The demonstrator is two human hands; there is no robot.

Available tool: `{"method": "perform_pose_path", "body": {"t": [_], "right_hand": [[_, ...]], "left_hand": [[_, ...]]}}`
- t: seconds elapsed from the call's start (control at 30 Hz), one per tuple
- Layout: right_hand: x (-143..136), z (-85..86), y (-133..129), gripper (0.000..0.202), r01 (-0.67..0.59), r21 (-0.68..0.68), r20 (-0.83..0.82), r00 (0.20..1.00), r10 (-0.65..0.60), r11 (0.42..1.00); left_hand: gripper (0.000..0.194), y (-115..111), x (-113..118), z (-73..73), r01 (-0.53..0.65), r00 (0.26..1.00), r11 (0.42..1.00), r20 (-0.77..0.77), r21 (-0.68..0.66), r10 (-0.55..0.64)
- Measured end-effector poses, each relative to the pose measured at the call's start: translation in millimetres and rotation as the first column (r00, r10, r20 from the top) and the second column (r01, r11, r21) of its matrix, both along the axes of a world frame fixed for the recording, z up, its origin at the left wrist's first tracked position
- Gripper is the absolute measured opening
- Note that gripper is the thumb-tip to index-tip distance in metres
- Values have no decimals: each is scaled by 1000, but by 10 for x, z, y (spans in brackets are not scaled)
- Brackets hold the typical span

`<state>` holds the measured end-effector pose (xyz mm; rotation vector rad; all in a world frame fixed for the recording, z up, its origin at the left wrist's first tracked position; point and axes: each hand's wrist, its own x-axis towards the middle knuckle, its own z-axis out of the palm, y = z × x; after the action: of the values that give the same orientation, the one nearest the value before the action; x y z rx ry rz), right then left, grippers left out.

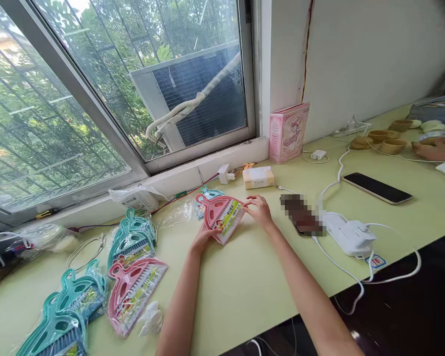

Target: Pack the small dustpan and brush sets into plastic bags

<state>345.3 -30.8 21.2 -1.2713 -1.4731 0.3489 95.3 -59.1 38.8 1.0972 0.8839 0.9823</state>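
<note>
A pink mini dustpan and brush set (215, 210) with a printed label is held tilted just above the table. My left hand (203, 238) grips its lower left edge, with the thumb over the label. At the set's right corner, the fingers of my right hand (259, 211) are pinched on the edge. Behind it lies a teal set (203, 198), partly hidden. To the left rests another pink set (135, 291) in clear wrapping. Several teal sets (74, 291) overlap at the lower left, and more teal sets (133, 240) lie by the window.
A phone (377, 188), a power strip (346, 232) and loose white cables occupy the right side. A tissue pack (258, 178) and a pink box (289, 133) stand near the wall. Crumpled tissue (151, 319) lies left. Another person's hand (435, 150) is at the far right.
</note>
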Motion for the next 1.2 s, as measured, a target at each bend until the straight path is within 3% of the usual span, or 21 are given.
{"method": "perform_pose_path", "body": {"t": [0.33, 0.53, 0.7, 1.2], "right_hand": [[8, -18, 6, 7, 30, 34, 87, 996, -33, 999], [26, -15, 5, 10, 31, 23, 90, 995, -33, 999], [23, 21, -15, 9, 52, 36, 92, 994, -55, 998], [47, -48, 22, 7, 28, -6, 140, 990, -27, 1000]], "left_hand": [[84, 22, -11, -37, -17, 1000, 1000, -8, -19, 16], [92, 7, -6, -10, -17, 1000, 1000, 1, -25, 17], [85, 18, -6, -31, -11, 1000, 1000, -2, -23, 11], [87, 27, -21, -52, -3, 1000, 1000, -22, 0, 3]]}}
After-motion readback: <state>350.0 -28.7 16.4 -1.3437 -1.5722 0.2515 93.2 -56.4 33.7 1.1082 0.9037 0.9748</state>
